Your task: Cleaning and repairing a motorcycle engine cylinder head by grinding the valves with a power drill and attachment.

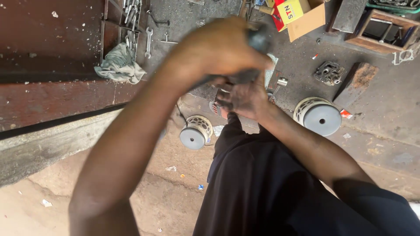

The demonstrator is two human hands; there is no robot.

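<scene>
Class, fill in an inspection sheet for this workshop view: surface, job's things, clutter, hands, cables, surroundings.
Surface: grey concrete floor, dusty and stained, scraps scattered.
Job's things: dark blurred tool held by both hands; what kind cannot be told.
Clutter: two round grey drums, metal engine part, spanners, crumpled rag, cardboard box, wooden crate.
Hands: left hand wraps the tool from above, grip closed; right hand holds it beneath.
Cables: thin black wire on the floor.
Surroundings: reddish-brown panel at left.
</scene>
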